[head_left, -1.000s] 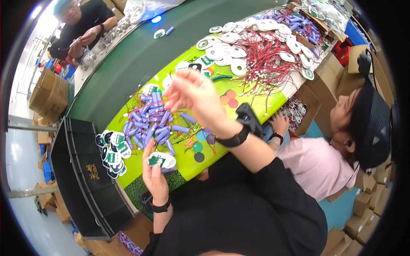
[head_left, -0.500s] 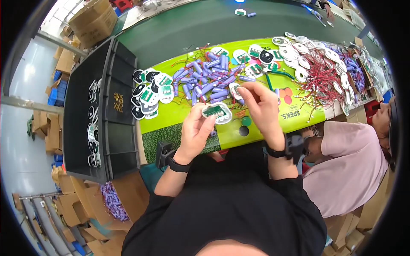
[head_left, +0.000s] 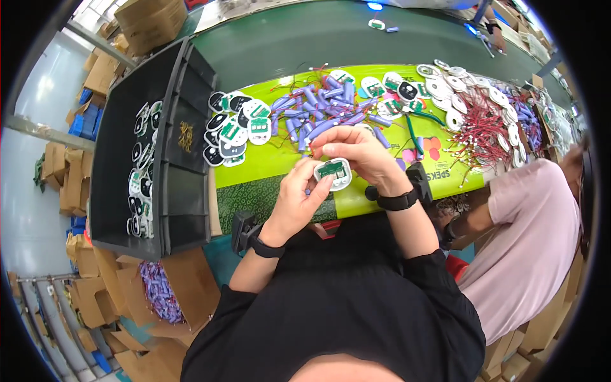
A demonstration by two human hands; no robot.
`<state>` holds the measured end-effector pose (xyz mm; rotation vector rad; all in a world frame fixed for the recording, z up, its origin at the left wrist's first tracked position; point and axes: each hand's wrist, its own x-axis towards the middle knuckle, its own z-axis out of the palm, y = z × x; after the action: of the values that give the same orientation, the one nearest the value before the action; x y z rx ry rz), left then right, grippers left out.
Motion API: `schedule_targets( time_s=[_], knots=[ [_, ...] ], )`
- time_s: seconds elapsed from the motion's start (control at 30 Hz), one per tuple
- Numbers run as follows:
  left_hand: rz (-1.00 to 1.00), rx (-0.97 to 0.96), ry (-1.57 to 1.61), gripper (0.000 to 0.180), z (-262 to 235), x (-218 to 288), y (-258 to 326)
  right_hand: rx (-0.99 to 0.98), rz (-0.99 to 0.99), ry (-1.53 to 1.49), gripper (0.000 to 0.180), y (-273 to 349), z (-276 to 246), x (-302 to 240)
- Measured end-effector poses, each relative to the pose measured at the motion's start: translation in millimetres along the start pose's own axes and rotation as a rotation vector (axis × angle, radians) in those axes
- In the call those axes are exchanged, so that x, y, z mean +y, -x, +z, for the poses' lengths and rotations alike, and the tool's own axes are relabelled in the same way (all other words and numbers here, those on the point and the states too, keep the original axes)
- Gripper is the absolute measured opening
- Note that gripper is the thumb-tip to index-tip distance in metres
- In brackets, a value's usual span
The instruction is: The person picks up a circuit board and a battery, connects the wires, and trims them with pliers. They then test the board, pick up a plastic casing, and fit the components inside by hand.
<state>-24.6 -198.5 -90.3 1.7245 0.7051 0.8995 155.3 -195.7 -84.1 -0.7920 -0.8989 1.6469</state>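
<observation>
Battery heap (head_left: pixel 330 107) — beyond the right hand (head_left: pixel 364 154)

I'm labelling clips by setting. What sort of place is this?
Probably an electronics assembly workshop: heaped purple cylinders that look like batteries, white casings fitted with green circuit boards, and what seems a green conveyor belt running behind the table.

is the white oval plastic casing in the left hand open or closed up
Open on its visible face: the white oval plastic casing in the left hand shows a bare green circuit board; underside hidden.
</observation>
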Motion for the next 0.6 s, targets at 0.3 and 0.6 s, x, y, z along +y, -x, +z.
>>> schedule_targets(
  time_s=[0.3,0.6],
  knots=[
    [0.028,-0.033,-0.198,0.031,-1,-9,12,0.071,-0.235,0.087,0.011,-1,8,21],
    [-0.148,0.402,0.313,0.036,-14,-15,14,0.157,-0.585,0.393,0.015,27,13,5]
  ],
)
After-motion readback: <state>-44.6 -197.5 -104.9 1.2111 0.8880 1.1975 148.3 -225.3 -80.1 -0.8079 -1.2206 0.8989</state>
